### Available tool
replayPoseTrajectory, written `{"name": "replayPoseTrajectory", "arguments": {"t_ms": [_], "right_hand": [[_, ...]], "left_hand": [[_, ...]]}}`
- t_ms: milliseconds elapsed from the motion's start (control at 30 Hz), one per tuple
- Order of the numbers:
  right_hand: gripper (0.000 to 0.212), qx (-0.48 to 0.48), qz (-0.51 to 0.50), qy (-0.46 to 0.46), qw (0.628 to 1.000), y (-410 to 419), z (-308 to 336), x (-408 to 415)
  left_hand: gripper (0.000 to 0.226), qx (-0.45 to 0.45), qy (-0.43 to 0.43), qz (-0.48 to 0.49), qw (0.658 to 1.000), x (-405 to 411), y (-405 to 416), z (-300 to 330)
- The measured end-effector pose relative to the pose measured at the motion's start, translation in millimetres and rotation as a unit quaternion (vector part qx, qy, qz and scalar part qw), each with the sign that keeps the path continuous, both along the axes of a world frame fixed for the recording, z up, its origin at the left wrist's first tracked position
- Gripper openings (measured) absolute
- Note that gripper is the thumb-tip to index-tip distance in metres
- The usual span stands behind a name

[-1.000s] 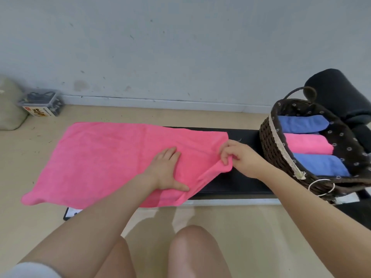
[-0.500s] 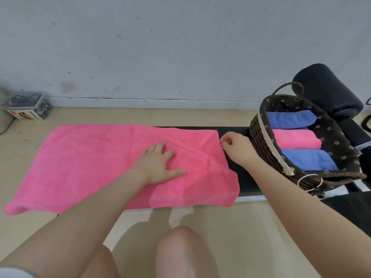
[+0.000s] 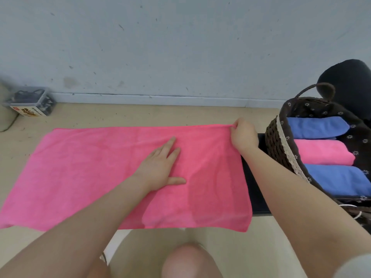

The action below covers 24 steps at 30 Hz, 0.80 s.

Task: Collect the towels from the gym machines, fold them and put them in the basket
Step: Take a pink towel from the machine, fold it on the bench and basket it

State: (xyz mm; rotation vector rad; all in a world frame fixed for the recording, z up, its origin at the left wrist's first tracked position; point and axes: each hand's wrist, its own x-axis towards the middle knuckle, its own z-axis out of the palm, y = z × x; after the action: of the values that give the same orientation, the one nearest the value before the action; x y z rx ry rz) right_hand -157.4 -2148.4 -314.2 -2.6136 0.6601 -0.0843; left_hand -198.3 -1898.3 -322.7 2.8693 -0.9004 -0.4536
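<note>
A plastic box (image 3: 30,104) sits on the floor by the wall at far left. A pink towel (image 3: 90,167) lies spread over the black surface (image 3: 255,187). The left hand (image 3: 160,167) rests flat on it, fingers straight, grip open. The right hand (image 3: 243,135) pinches the towel's far right corner. A wicker basket (image 3: 277,145) at right holds rolled blue and pink towels.

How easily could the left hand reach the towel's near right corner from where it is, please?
Probably easily: the left hand lies flat on the pink towel, and nothing sits between it and that corner.
</note>
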Motion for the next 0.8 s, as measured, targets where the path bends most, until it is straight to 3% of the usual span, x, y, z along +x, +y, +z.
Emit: {"name": "replayPoseTrajectory", "arguments": {"t_ms": [100, 200, 267, 333, 500, 700, 800], "right_hand": [[0.039, -0.024, 0.006, -0.004, 1.000, 21.7, 7.4, -5.4], [0.056, -0.114, 0.151, -0.004, 0.982, 65.9, 3.7, -33.7], [0.061, -0.099, 0.267, 0.018, 0.958, 94.4, -7.8, -58.4], [0.066, -0.086, 0.313, 0.070, 0.943, 106.8, -21.8, -74.5], [0.091, -0.117, 0.200, 0.095, 0.968, 68.7, -36.7, -99.1], [0.068, -0.127, 0.067, 0.156, 0.977, 11.3, -25.2, -139.9], [0.063, -0.056, 0.052, 0.099, 0.992, 18.0, -16.6, -158.1]], "left_hand": [[0.101, 0.013, 0.026, -0.010, 1.000, 4.5, 0.2, -2.4], [0.115, 0.026, 0.030, -0.010, 0.999, 6.7, 0.4, -5.3], [0.126, 0.016, 0.024, -0.005, 1.000, 5.7, 0.2, -7.8], [0.133, 0.006, 0.030, 0.000, 1.000, 3.7, 0.8, -9.6], [0.154, 0.015, 0.025, 0.002, 1.000, 2.2, 1.1, -11.4], [0.146, -0.006, -0.009, 0.018, 1.000, -28.6, 4.6, -7.6], [0.132, -0.031, -0.014, -0.006, 0.999, -60.8, 7.7, -3.3]]}}
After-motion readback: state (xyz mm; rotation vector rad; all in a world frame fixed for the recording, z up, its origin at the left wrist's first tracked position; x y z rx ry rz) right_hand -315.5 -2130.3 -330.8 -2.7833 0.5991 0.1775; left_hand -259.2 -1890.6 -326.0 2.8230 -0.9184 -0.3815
